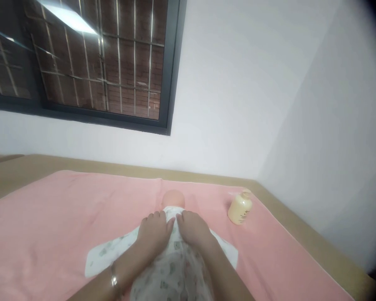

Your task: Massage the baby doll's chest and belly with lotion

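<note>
A white printed garment (172, 271) lies over a doll-like figure, whose rounded, skin-toned head (173, 198) shows above its neckline. Its sleeves spread out to both sides. My left hand (155, 230) has its fingers curled on the upper left of the garment, thumb near the middle. Opposite it, my right hand (194, 228) is closed on the upper right, with its thumb close to the left one. The fingertips are partly hidden by the cloth and the hands.
A cream pump bottle (240, 207) stands to the right on the pink cloth (90, 200). Beneath the cloth is a tan padded surface (134, 172), bordered by white walls. A barred window (106, 62) is at the upper left.
</note>
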Available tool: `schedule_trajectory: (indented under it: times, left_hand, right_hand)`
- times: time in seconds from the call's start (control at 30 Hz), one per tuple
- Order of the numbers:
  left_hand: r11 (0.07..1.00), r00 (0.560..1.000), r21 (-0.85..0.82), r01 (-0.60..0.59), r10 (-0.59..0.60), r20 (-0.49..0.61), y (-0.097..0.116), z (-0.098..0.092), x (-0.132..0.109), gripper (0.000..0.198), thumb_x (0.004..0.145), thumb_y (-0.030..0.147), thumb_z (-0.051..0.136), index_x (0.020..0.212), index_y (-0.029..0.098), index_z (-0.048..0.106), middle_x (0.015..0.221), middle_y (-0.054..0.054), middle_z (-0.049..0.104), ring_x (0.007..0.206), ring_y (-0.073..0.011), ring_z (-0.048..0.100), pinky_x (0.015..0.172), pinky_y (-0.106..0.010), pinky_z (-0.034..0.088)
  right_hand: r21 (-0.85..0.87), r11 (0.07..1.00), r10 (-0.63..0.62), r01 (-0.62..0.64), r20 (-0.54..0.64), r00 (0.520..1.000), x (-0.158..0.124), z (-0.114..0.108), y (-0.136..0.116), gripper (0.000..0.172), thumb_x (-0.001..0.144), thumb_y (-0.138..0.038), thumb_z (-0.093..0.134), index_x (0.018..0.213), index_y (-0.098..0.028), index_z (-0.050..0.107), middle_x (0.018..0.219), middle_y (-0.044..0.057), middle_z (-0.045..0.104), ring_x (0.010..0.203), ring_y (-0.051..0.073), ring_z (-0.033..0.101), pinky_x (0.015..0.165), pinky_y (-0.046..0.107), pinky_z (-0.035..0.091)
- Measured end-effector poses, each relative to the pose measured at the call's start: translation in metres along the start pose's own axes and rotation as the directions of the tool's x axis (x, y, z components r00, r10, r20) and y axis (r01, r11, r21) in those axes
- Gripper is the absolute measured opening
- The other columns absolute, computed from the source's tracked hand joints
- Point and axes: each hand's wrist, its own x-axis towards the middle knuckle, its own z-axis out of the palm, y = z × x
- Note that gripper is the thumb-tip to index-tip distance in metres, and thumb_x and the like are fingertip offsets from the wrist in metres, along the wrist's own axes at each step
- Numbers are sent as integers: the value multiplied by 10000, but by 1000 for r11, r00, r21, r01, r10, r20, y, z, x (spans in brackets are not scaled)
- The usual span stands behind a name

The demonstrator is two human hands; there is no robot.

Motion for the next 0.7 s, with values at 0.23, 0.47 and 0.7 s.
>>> schedule_trajectory:
  times: [0.23,0.47,0.7]
  left_hand:
    - [981,989,163,-104,120,-91,14,4,-17,393,942,312,305,1070,117,621,1005,-163,627,928,-293,568,827,-425,411]
    - [992,999,-125,-31,36,37,-3,-3,4,499,940,500,292,1067,142,616,1026,-135,662,950,-279,604,804,-396,440]
    - [999,999,-28,-38,38,-2,3,-1,-2,486,961,453,263,1055,134,617,1001,-145,657,937,-304,606,807,-429,435]
  right_hand:
    - [27,997,72,-73,24,997,23,16,16,532,994,-326,204,1005,-99,685,1022,190,696,940,271,664,780,367,474]
    - [-153,985,-82,78,-21,996,-5,5,-1,379,956,-237,326,959,-132,690,949,161,697,870,262,655,752,356,458]
    - [-117,992,-49,48,-9,999,0,6,0,379,956,-244,330,972,-131,691,960,162,699,871,255,661,757,351,462]
